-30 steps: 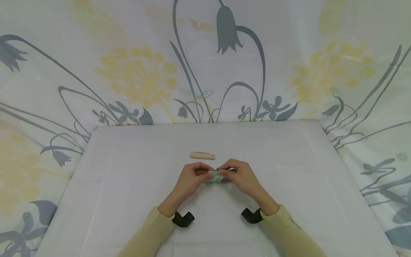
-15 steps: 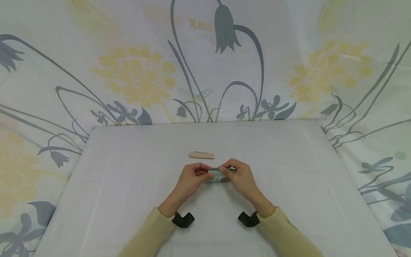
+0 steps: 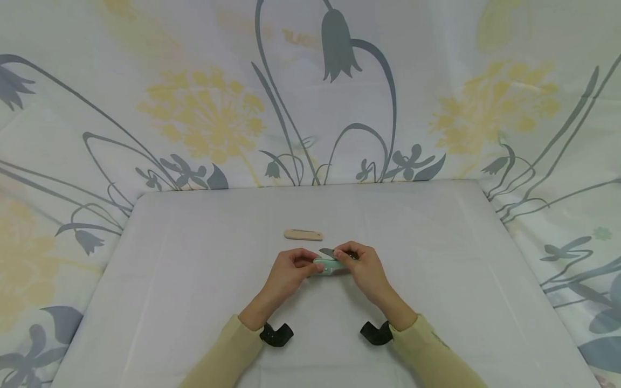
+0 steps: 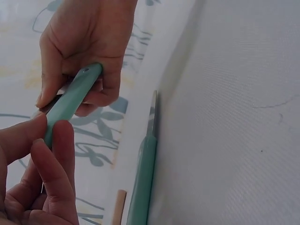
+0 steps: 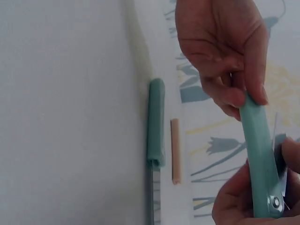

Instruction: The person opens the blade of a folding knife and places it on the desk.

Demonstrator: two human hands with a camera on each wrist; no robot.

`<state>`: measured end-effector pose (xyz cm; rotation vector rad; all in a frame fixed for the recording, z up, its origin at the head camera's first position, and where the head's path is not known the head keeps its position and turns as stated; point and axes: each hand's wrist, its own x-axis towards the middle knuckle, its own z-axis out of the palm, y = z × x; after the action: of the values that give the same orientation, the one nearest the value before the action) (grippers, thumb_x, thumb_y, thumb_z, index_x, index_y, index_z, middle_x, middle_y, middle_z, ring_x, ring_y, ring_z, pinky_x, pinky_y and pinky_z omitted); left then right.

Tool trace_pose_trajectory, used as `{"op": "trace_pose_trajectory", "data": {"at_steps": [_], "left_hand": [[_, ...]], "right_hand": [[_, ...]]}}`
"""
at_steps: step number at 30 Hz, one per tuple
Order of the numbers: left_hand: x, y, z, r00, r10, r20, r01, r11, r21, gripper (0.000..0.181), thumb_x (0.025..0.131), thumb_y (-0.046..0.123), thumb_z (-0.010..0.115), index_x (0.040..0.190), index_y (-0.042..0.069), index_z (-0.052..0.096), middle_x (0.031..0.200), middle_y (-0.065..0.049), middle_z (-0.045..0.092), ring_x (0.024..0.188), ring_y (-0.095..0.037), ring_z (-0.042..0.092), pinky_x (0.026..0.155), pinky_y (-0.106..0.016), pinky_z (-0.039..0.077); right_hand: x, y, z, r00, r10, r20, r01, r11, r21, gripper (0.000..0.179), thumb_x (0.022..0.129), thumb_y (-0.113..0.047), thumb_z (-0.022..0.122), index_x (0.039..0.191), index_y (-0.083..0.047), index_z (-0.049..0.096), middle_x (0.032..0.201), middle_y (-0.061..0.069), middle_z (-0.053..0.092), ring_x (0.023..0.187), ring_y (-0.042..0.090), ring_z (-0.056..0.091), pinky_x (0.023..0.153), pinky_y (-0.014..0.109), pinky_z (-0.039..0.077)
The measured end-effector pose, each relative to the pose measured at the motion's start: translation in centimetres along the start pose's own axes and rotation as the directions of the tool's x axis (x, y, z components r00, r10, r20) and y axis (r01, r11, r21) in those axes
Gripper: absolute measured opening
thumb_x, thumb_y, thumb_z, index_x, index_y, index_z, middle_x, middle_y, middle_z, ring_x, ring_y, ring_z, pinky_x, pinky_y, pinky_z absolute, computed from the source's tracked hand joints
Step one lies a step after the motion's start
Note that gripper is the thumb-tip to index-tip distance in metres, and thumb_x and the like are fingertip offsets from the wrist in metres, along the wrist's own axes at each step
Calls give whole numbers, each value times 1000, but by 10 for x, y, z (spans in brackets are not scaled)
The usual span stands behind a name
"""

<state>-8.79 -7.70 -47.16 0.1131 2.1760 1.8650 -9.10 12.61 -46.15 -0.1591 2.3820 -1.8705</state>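
Observation:
My left hand (image 3: 292, 272) pinches one end of a light green folding knife (image 3: 330, 267) above the table. At its riveted end, my right hand (image 3: 365, 269) holds the handle and pinches the blade (image 5: 280, 161). The grey blade sticks partway out of the handle, and the right fingers cover part of it. Below the hands, another green-handled knife (image 4: 143, 180) lies on the table with its blade out; the head view mostly hides it. Beyond the hands lies a beige folding knife (image 3: 303, 235), its blade folded in.
A white cloth (image 3: 218, 231) covers the table. Patterned floral curtains (image 3: 301, 97) rise behind it and along both sides. Black curved pieces (image 3: 277, 335) are attached at both wrists, below the yellow sleeves (image 3: 228, 350).
The right fingers have drawn the held knife's blade up out of its handle, and its grey tip now shows above the green edge. The left hand has stayed nearly still.

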Motion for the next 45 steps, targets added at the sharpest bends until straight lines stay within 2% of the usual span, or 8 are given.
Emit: {"op": "trace_pose_trajectory", "data": {"at_steps": [2,6,12,19,25,29,35,45], "left_hand": [[-2,0,-1,1000,-5,1,5,1000,-15,22,87,13,77,104,1,71,90,-6,73,78,-19,65,70,-31,50],[-4,-2,-3,1000,-10,-10,10,999,-40,22,88,12,76,105,0,71,91,-7,73,84,-28,67,71,-32,51],[-3,-2,-5,1000,-1,-10,1,999,-33,20,89,8,75,106,0,71,89,-6,73,88,-39,67,71,-37,49],[-11,18,-4,999,-1,40,2,1000,-21,17,90,3,71,105,-3,70,87,-7,72,91,-47,65,73,-40,50],[-18,30,0,998,40,38,-40,999,-7,16,90,5,72,102,-6,71,83,-17,72,83,-48,64,65,-30,49],[-12,24,1,999,39,32,-40,999,15,12,90,3,71,99,-5,73,83,-21,71,82,-51,62,62,-24,45],[2,2,1,998,56,4,-56,998,26,12,89,5,73,99,-2,74,81,-14,73,80,-45,66,60,-25,46],[2,-4,-4,996,83,-27,-83,996,24,12,88,12,76,96,4,76,78,-6,73,76,-34,70,65,-28,51]], "right_hand": [[1,0,-2,999,-21,50,22,999,-30,18,98,-18,66,102,-1,71,99,8,67,89,19,55,80,29,45],[5,2,-5,985,-133,110,146,981,-126,20,97,-25,68,107,-9,73,102,1,70,94,17,61,84,35,50],[15,-6,-4,962,-214,172,247,948,-200,16,95,-26,70,106,-15,75,99,-7,70,85,13,62,74,31,52],[19,-10,0,955,-209,212,256,939,-227,7,94,-20,72,94,-13,75,89,-8,69,77,12,59,69,30,49],[15,-5,-1,952,-199,233,257,933,-251,7,95,-18,71,97,-13,75,91,-7,69,75,11,59,67,29,50],[16,-5,-2,944,-227,240,285,926,-246,6,95,-13,70,97,-12,75,91,-6,70,75,11,59,66,29,50],[18,-8,-3,939,-255,231,311,917,-249,4,94,-11,70,94,-11,73,89,-6,68,74,12,57,64,28,49],[19,-11,-10,964,-218,151,251,931,-264,7,96,-9,67,102,-9,70,96,0,70,84,15,61,77,34,53]]}}
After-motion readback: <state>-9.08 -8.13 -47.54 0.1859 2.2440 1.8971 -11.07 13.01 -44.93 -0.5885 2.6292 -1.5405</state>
